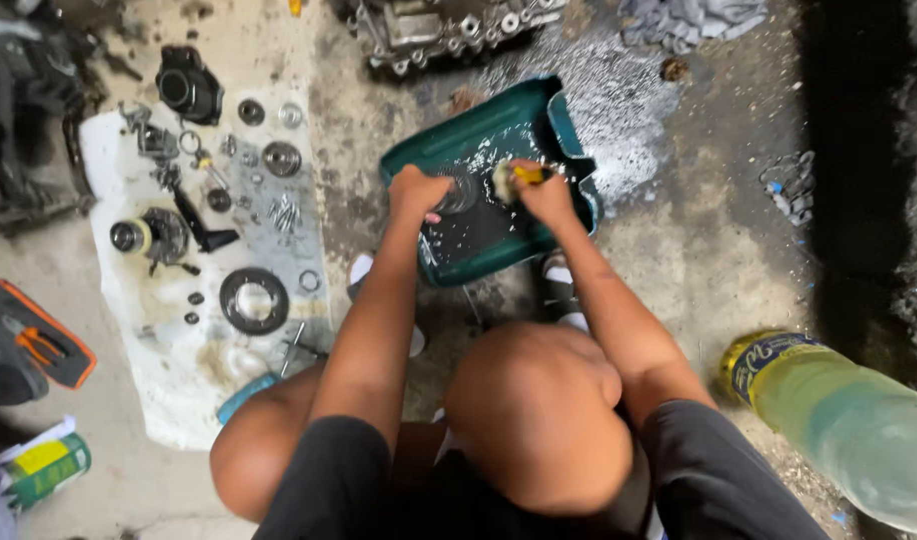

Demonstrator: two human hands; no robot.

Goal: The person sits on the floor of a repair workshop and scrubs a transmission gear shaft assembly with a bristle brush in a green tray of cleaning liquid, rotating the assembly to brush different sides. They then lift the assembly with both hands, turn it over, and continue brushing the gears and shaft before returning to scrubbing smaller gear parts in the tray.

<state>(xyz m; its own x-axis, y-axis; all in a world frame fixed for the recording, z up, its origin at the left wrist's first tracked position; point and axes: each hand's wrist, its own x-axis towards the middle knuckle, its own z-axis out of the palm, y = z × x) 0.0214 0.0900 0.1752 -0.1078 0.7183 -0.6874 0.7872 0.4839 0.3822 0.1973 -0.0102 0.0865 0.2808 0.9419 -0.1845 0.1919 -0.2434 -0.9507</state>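
So the person was squatting on the stained concrete floor (718, 260), bare knees (538, 420) closest to the camera, both arms stretched out in front. Down at the right edge, right next to the leg, lay a big clear plastic bottle of yellowish liquid with a blue-and-yellow label (838, 420). Off to the left was a dirty white cloth sheet (168, 360) with small engine bits spread over it: a black toothed ring (252, 300), washers, bolts, a couple of round bearings. An orange-and-black tool case (38, 340) sat just beside that sheet, and a green-and-yellow can (43, 470) lay near the bottom corner.

Further out, both hands were inside a dented teal metal wash pan (568, 140) holding dark, foamy liquid. The left hand (416, 190) was clamped around a round grey metal part (460, 192), keeping it in the pan. The right hand (546, 195) was gripping a yellow-handled brush (518, 176), bristles pressed up against that part. White suds were splashed on the floor past the pan.

Beyond it all sat a greasy grey engine casing (448, 25) and a bundle of grey rags (688, 20).
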